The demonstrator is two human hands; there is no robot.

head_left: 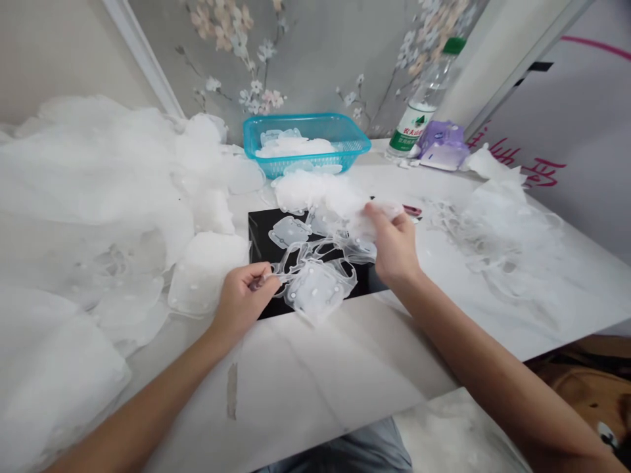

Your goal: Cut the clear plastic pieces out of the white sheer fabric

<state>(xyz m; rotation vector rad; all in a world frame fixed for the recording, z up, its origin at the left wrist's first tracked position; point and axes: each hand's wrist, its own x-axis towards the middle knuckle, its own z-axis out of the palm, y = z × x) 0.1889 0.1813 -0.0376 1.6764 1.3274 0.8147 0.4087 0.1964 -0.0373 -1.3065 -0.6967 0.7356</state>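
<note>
Stretched across a black mat point(261, 240) mid-bench point(315, 368), a clear plastic web of dotted pads point(315, 288), pinched at one strand by the left hand point(240, 305) and its fingers point(256, 279)! Bunched white film point(315, 194) clenched in the right hand point(394, 249). Along the far edge, a teal basket point(305, 117) heaped with white pieces, then a green-capped bottle point(424, 112), Nongfu Spring label showing. Red characters on a board point(542, 171) beyond, unreadable.

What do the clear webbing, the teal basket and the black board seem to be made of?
The clear webbing looks like thin, flexible plastic or silicone: it sags in glossy, see-through loops. The teal basket seems rigid moulded plastic, with a shiny, shape-holding rim. The black board is smooth and glossy; acrylic or glass, hard to tell.
</note>
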